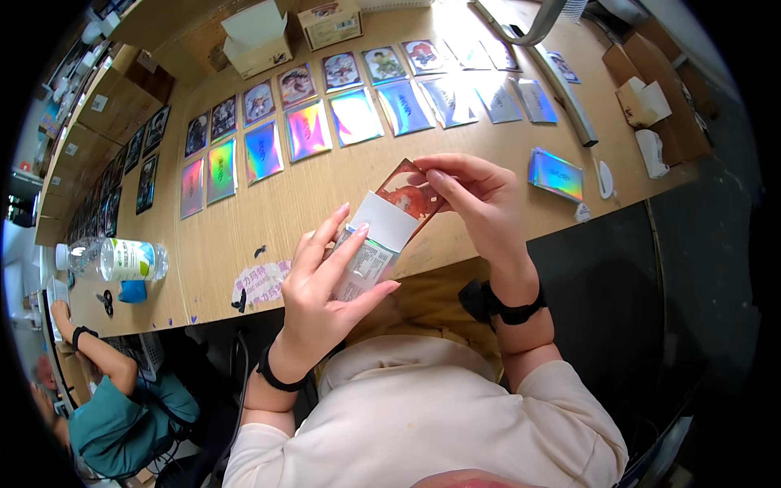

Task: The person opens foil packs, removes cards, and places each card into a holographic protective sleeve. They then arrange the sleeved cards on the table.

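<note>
My left hand [332, 274] holds a silvery holographic packet [366, 265] with a white printed panel, a blank white card [385, 221] standing out of its upper end. Between the thumb and fingers of my right hand [473, 198] is the corner of a dark-edged picture card [409, 195] with a red-haired figure; its lower part lies behind the white card. Beyond my hands, a row of holographic packets [309, 130] lies on the wooden table [244, 213], with a row of picture cards [297, 84] behind it. To the right sits a stack of holographic packets [556, 175].
A plastic bottle [116, 258], small scissors [107, 302] and a blue item [132, 291] lie at the left. Small open boxes [259, 46] stand at the back. A metal stand arm [564, 94] crosses the right side. A person in a teal shirt [125, 421] sits at the lower left.
</note>
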`<control>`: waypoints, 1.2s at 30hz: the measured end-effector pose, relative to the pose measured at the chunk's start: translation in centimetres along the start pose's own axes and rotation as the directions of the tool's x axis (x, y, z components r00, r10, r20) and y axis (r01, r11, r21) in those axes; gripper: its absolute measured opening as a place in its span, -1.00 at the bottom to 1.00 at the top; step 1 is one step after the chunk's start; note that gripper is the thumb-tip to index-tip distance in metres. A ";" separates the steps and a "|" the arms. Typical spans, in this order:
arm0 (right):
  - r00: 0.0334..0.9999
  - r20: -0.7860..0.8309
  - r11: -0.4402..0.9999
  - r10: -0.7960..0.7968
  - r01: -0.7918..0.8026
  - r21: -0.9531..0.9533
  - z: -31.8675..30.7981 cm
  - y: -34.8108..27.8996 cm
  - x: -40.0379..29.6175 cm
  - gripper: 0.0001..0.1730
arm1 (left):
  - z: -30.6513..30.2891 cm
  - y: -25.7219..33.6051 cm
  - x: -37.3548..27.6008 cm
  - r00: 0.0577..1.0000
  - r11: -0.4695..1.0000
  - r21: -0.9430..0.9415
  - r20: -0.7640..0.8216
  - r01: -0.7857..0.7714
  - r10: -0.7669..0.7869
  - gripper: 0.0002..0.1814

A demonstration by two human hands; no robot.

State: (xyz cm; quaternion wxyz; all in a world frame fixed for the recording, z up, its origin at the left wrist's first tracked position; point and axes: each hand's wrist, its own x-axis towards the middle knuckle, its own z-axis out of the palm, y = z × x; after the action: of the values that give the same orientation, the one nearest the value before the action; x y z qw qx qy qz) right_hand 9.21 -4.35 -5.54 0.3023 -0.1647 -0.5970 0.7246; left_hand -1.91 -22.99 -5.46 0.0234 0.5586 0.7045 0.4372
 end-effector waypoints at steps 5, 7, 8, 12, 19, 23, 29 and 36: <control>0.998 0.003 0.996 0.069 -0.068 -0.058 -2.5 -1.4 0.3 -0.76 | 0.4 0.1 2.3 0.962 0.915 -0.329 0.214 0.234 -0.169 -0.58; 0.994 0.018 0.992 0.105 -0.103 -0.076 -3.4 -2.4 0.7 -0.75 | 0.0 0.7 3.8 0.878 0.726 -0.511 0.382 0.460 -0.288 -0.63; 0.992 0.029 0.990 0.124 -0.121 -0.069 -3.9 -2.9 0.8 -0.75 | -0.2 1.0 4.8 0.871 0.714 -0.520 0.405 0.469 -0.277 -0.65; 0.980 0.107 0.979 0.170 -0.156 -0.128 -5.9 -5.2 2.0 -0.75 | -0.2 0.9 8.1 0.792 0.615 -0.541 0.558 0.573 -0.246 -0.68; 0.891 0.308 0.910 0.334 -0.220 -0.351 -8.5 -10.6 6.9 -0.65 | 2.1 0.0 13.3 0.815 0.666 -0.550 0.557 0.504 -0.157 -0.67; 0.804 0.377 0.851 0.460 -0.277 -0.447 -10.6 -10.8 11.6 -0.59 | 3.9 -1.3 15.5 0.771 0.568 -0.561 0.593 0.602 -0.232 -0.72; 0.795 0.226 0.797 0.564 -0.451 -0.402 -13.1 -6.8 16.8 -0.68 | 6.7 -3.2 16.1 0.777 0.446 -0.653 0.601 0.613 -0.189 -0.66; 0.762 0.194 0.761 0.618 -0.519 -0.389 -14.6 -4.4 18.9 -0.85 | 8.5 -4.3 16.4 0.724 0.336 -0.649 0.663 0.682 -0.191 -0.58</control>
State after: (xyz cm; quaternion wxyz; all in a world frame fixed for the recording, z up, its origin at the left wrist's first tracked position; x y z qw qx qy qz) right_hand 4.63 19.33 -2.36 -0.0627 -0.2697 -0.6639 0.6947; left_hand -6.92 -4.66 -6.00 0.5939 0.3336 0.4800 0.5529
